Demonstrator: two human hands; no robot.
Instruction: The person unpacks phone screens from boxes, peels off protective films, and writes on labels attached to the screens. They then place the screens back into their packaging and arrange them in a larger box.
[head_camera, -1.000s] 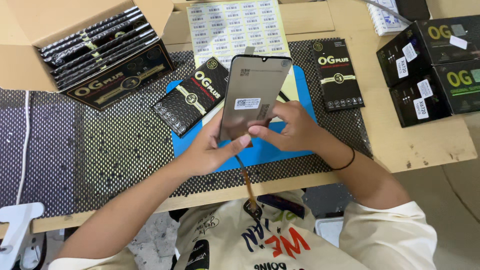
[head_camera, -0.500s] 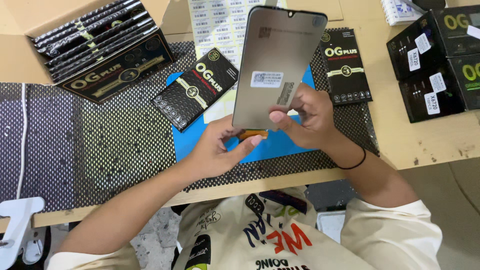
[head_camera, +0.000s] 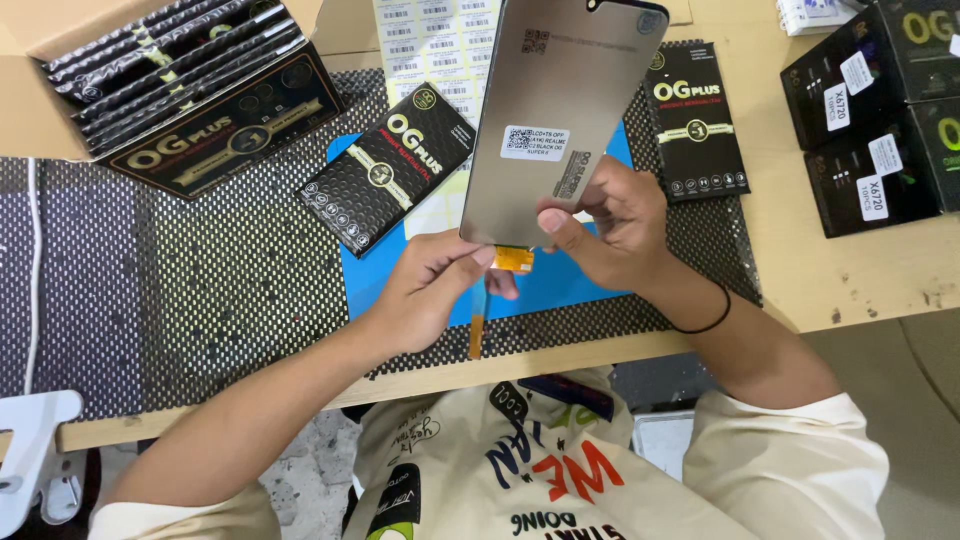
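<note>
Holding the phone screen (head_camera: 560, 120) upright above the table (head_camera: 800, 270), both hands pinch its six o'clock edge; the dangling orange ribbon (head_camera: 478, 325) could snag or crease.

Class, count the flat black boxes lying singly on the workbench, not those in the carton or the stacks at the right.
2. One flat black box lies left of the raised phone screen panel; another lies right of it.
</note>
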